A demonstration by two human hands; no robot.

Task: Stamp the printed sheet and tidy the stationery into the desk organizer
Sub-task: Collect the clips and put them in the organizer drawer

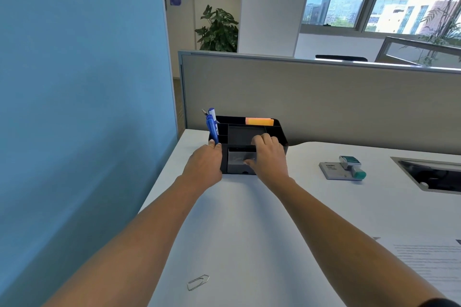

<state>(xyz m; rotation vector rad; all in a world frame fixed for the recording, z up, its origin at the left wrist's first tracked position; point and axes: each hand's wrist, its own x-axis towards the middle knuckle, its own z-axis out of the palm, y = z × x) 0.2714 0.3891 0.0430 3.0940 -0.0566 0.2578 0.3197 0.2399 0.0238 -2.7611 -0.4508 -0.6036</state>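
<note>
The left hand (203, 162) pressed straight fingers against the desk organizer (280, 132); the right hand (268, 157) curled round its drawer (235, 161), between both hands; light, stiff, slick plastic, I judged, best held by the front lip; the stamp (353, 166) lay further right.

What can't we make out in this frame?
Head view only:
- Drawer contents: murky, partly covered by the right hand.
- Whether the right hand pinches anything: its own curled fingers hide it.
- Printed sheet: cut off by the right and bottom edges, text blurred.
- Grey case label: too small to read.
- Desk organizer left wall: behind the left hand.
</note>
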